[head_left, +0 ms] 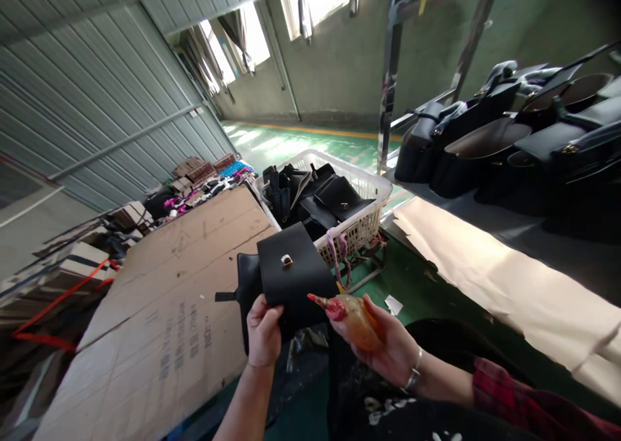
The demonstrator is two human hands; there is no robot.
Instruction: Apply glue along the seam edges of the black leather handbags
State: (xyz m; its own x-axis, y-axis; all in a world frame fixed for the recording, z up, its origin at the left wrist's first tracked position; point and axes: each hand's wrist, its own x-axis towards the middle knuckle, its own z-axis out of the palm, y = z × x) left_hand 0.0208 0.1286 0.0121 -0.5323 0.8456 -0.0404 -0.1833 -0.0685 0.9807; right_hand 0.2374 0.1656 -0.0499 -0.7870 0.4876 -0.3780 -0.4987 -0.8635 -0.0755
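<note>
My left hand [263,333] is closed on the lower edge of a small black bag [290,276] with a flap and a metal clasp, holding it up in front of me. My right hand [388,345] grips a soft amber squeeze bottle [353,317] with a red nozzle. The nozzle tip points left and sits close to the bag's lower right edge. A bracelet shows on my right wrist, and a red plaid sleeve covers that forearm.
A white plastic basket [365,220] full of black bags stands behind. A flat cardboard sheet [169,299] covers the surface at left. More black bags [509,143] line a table at right, with brown paper [509,279] along its edge. Stacked boxes lie far left.
</note>
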